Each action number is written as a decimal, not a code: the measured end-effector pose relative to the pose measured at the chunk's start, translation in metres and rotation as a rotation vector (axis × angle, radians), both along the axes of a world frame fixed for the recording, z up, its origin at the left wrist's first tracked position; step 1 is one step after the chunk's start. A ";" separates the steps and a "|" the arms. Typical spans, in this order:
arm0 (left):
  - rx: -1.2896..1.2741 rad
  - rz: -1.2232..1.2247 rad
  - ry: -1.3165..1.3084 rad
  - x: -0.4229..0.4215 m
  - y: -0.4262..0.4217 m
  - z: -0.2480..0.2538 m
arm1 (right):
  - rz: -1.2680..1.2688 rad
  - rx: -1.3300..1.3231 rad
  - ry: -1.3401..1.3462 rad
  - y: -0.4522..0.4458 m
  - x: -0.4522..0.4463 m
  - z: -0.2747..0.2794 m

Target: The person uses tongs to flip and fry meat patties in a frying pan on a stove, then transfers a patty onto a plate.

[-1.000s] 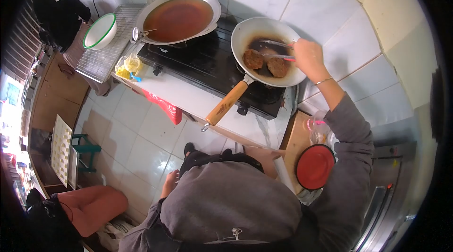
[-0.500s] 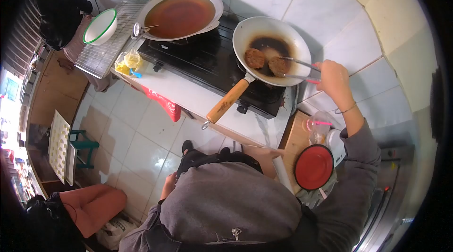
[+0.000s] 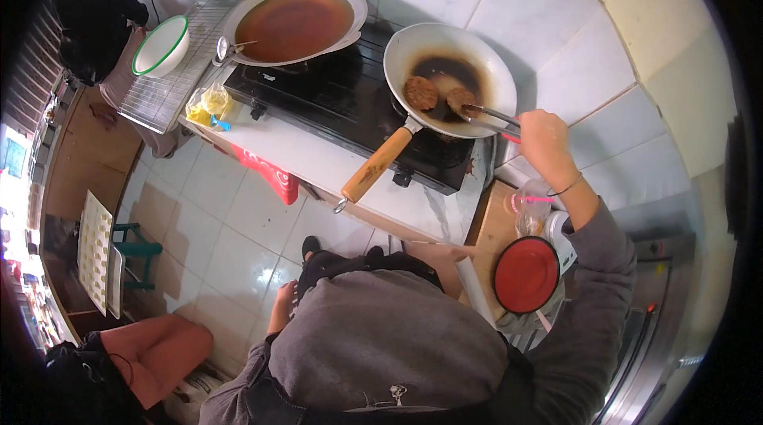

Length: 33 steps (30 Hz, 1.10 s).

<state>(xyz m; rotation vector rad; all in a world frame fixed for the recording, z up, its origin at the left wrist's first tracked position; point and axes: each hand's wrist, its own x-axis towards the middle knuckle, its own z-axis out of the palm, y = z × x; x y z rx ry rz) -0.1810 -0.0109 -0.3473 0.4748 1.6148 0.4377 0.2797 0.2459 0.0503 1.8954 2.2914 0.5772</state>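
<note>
My right hand (image 3: 545, 147) is closed around metal tongs (image 3: 494, 116) with red grips, at the right rim of a white frying pan (image 3: 494, 67). The tongs' tips touch the right brown patty (image 3: 461, 100). Another patty (image 3: 420, 93) lies to its left, beside dark liquid in the pan. The pan's wooden handle (image 3: 377, 161) points toward me over the edge of the black stove (image 3: 318, 103). My left hand (image 3: 284, 298) hangs by my hip, partly hidden against my body; what its fingers do is unclear.
A wide wok (image 3: 359, 7) of reddish-brown oil with a thermometer (image 3: 222, 49) sits on the left burner. Left of it are a wire rack (image 3: 147, 99), a green-rimmed bowl (image 3: 161, 47) and a plastic bag (image 3: 211, 104). A red lid (image 3: 526, 275) is at right. Two other people are at left.
The tongs first lifted away from over the patties to the right, and now grip lower at the right patty, which has shifted and tilted. My right hand moved right, then slightly back left.
</note>
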 end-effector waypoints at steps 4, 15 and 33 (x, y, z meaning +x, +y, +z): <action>0.002 0.006 0.008 0.010 -0.006 0.028 | -0.158 -0.096 0.018 0.004 0.009 0.016; -0.030 0.071 -0.074 0.005 -0.014 0.006 | -0.195 -0.145 -0.033 -0.003 0.006 0.025; -0.178 0.184 -0.070 -0.003 -0.008 -0.001 | -0.081 0.046 -0.093 -0.002 0.005 -0.018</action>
